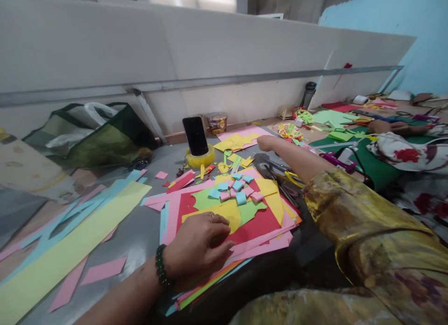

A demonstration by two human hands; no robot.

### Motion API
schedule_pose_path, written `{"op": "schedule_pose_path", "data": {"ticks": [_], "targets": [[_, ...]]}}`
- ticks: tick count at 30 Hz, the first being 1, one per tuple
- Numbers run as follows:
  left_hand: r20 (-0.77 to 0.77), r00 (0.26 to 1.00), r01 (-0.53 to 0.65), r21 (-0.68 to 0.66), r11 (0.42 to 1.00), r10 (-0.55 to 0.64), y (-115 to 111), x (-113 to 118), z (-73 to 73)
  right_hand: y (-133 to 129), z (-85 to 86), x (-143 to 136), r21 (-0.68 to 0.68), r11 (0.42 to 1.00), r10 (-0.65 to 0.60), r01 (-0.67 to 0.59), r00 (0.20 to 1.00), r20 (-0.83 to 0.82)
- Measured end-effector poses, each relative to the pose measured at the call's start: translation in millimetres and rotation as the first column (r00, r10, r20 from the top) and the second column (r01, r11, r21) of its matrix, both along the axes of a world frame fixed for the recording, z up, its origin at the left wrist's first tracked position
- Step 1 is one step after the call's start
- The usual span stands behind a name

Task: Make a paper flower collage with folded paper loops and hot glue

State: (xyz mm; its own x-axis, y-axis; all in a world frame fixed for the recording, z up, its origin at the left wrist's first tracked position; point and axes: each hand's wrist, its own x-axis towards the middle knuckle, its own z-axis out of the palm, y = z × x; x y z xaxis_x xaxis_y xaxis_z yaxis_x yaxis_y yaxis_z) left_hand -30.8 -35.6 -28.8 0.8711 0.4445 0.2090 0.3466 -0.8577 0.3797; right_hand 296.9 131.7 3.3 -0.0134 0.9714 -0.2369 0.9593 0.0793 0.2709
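My left hand (201,241), with a ring and a green bead bracelet, rests on a stack of coloured paper (252,229), its fingers loosely bent over a yellow piece (231,213). Small folded blue and pink paper pieces (240,186) lie on the stack just beyond it. My right hand (266,143) is stretched forward, low over the right end of yellow paper (238,141) on a pink sheet; its fingers are curled and partly hidden, and what they hold, if anything, cannot be made out. Scissors with yellow handles (294,179) lie near my right forearm.
A phone (196,135) leans on a yellow tape roll (206,158), beside a patterned cup (217,123). Long paper strips (80,231) lie at left, near a green bag (105,138). At right, another person's hands (388,127) are over a green surface.
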Motion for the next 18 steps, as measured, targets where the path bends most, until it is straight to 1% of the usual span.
{"op": "schedule_pose_path", "data": {"ticks": [4, 9, 14, 18], "targets": [[0.005, 1.000, 0.007, 0.003, 1.000, -0.007, 0.3, -0.1, -1.2, -5.1, 1.7, -2.9, -0.072, 0.997, -0.037, 0.040, 0.999, 0.034], [-0.001, 1.000, 0.007, -0.004, 1.000, -0.007, 0.4, -0.2, -1.8, -5.2, -2.6, -8.6, -0.094, 0.994, -0.051, 0.055, 0.997, 0.050], [0.002, 1.000, 0.004, -0.002, 1.000, -0.004, -0.2, -0.6, -1.2, -4.6, 0.4, -6.2, -0.062, 0.997, -0.039, 0.042, 0.998, 0.046], [0.010, 1.000, 0.007, -0.001, 1.000, -0.007, 0.0, -0.7, -1.6, -6.6, 4.1, -7.4, -0.089, 0.996, 0.006, -0.004, 1.000, 0.021]]}}
